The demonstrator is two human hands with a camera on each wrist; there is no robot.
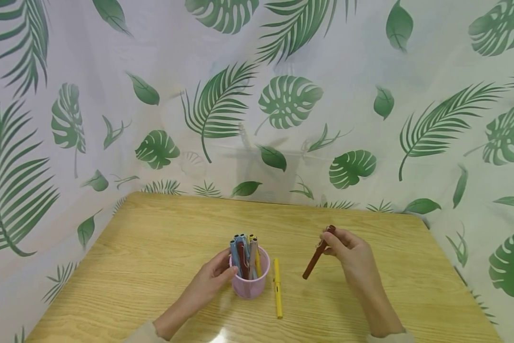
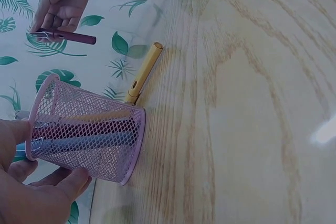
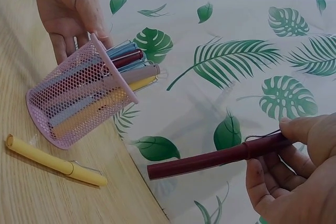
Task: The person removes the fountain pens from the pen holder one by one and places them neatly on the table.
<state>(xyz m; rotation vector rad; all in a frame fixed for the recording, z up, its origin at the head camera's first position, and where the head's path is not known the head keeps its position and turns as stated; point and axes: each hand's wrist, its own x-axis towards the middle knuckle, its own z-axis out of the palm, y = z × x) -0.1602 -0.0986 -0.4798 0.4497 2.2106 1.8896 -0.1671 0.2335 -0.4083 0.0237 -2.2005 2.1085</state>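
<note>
The right hand [image 1: 354, 256] is pinching a slim, dark-red, clipped pen [image 1: 313, 261]; the left hand [image 1: 208, 282] is holding a tapered pink mesh cup [image 1: 249, 288].

The left hand [image 1: 208, 282] grips; the raised right hand [image 1: 354, 256] pinches.

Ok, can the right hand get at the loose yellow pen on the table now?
Probably not cleanly: the right hand already holds a maroon pen, which likely needs setting down first. Nothing else visible blocks the way to the loose yellow pen.
</note>
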